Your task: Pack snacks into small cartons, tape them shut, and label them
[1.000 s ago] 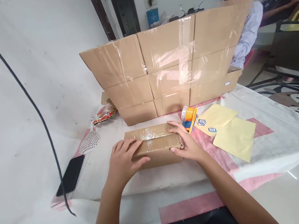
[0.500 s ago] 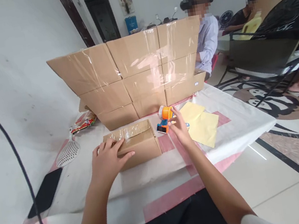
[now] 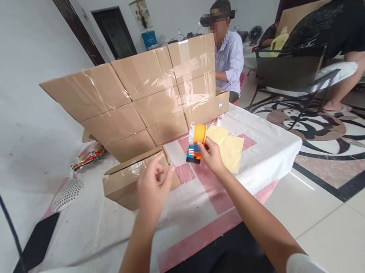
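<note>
My right hand [image 3: 211, 156] is closed around an orange and blue tape dispenser [image 3: 193, 151] with a roll of tape on it, lifted over the table. Just in front of the small cardboard box [image 3: 124, 185], my left hand [image 3: 155, 182] has its fingers loosely bent and the thumb apart, with nothing visible in it. It covers part of the box's right side. Clear tape shines on the box's near face, and a narrow gap runs along its upper edge. Yellow paper sheets [image 3: 234, 152] lie just beyond my right hand.
A wall of taped cardboard boxes [image 3: 160, 107] stands along the table's back. On the left lie a white slotted skimmer [image 3: 68, 193], a red packet [image 3: 88, 157] and a flat black item [image 3: 35, 245]. A person [image 3: 231, 62] sits behind the boxes, another [image 3: 328, 30] at right.
The tape dispenser has been picked up by my right hand. My left hand has shifted right and off the box's top. The box now looks tipped, its open inside no longer showing. The view has swung right.
</note>
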### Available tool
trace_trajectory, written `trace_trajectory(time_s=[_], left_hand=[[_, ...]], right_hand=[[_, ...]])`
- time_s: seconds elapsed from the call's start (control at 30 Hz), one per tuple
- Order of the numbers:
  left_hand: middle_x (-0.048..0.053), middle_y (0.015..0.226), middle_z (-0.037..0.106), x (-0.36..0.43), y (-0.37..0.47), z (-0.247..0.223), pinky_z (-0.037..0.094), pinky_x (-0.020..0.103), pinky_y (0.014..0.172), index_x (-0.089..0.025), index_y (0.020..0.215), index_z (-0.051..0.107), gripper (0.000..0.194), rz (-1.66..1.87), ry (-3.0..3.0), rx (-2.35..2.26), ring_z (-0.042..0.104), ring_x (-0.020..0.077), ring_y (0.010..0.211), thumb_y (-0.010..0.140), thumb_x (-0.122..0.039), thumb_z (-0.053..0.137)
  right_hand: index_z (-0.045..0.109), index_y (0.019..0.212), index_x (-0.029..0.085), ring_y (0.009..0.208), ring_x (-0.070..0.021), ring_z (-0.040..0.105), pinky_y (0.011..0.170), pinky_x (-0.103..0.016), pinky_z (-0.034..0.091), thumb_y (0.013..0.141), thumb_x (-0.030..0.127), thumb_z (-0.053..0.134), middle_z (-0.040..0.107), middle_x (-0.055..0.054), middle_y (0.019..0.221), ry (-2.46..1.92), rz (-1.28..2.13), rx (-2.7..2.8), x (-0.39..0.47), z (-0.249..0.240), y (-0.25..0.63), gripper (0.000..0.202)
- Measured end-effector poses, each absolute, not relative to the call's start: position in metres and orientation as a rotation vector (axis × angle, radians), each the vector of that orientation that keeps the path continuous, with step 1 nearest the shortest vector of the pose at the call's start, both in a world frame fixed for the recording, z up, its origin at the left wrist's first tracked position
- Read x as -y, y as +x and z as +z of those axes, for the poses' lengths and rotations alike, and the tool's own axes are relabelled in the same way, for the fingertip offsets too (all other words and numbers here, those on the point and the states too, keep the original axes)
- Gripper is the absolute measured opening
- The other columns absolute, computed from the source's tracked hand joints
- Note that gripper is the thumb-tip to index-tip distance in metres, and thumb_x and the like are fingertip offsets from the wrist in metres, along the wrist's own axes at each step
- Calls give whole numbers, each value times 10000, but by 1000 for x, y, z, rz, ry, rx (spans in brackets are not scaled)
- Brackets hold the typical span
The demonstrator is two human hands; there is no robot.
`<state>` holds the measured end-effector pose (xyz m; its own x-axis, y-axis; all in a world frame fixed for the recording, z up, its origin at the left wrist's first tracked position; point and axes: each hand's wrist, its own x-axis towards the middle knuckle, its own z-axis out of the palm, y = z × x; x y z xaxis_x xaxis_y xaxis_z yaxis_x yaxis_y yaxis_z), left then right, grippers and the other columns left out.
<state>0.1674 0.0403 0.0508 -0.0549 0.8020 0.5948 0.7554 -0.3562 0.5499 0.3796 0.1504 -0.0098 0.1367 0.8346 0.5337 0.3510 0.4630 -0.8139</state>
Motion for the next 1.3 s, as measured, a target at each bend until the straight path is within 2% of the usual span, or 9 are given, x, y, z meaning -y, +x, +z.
trace_trajectory(time_s=[0.1,0.2,0.33,0.43,0.6,0.77,0.97,1.17,1.3], left_hand=[[-54,663,503,-53,222,34,423,256,638,-215,1313,683,498,1273,1823,-1398,488,124,612,895,-485,696],[-25,655,510,-70,255,25,424,267,618,-210,1005,807,310,1241,1743,-1209,493,134,622,870,-470,708],[89,1055,676,-80,270,27,521,331,865,-216,835,800,284,1396,1746,-1128,643,227,1009,824,-492,734],[103,1147,717,-76,270,28,500,374,1029,-217,890,793,296,1391,1731,-1101,656,255,1155,867,-498,701],[85,1032,783,-66,263,27,551,336,872,-215,1063,771,305,1264,1671,-1164,735,228,957,936,-460,641],[71,997,760,-61,254,36,537,284,782,-220,1145,722,366,1274,1516,-1215,722,221,970,867,-458,704],[-24,770,650,-68,249,35,544,304,708,-188,1106,704,538,1095,1151,-1052,585,103,554,682,-488,841],[21,752,663,-76,248,24,422,243,601,-171,816,739,332,1033,1190,-1077,563,125,649,677,-459,831],[21,801,684,-75,250,19,417,234,679,-194,754,678,339,1078,1230,-1073,598,150,784,710,-508,801]], right_hand=[[573,867,218,730,-177,521,671,-307,423,1033,407,490,583,-36,840,-963,343,1537,-113,4,407,266],[550,861,222,708,-174,515,637,-308,401,1058,307,500,568,-37,822,-828,116,1674,-95,16,428,221],[501,843,231,692,-178,508,623,-310,390,1072,263,485,530,-27,783,-884,-80,1720,-95,20,443,231],[457,818,239,652,-168,479,601,-304,371,1074,263,477,503,-11,760,-936,-138,1677,-99,19,444,259],[439,807,243,666,-170,506,617,-300,380,1068,257,477,525,-15,766,-981,-168,1663,-103,20,438,265],[429,798,245,674,-177,517,621,-306,372,1061,252,484,543,-19,773,-1023,-161,1664,-110,18,437,268],[396,767,249,627,-169,489,602,-308,352,1051,250,500,507,2,729,-1067,-157,1662,-116,18,437,302],[423,763,249,659,-181,530,613,-317,364,1036,239,518,545,-13,744,-1084,-166,1703,-117,12,433,289],[416,750,249,639,-177,511,604,-311,360,1035,241,504,530,-10,727,-1096,-153,1693,-116,10,433,298]])
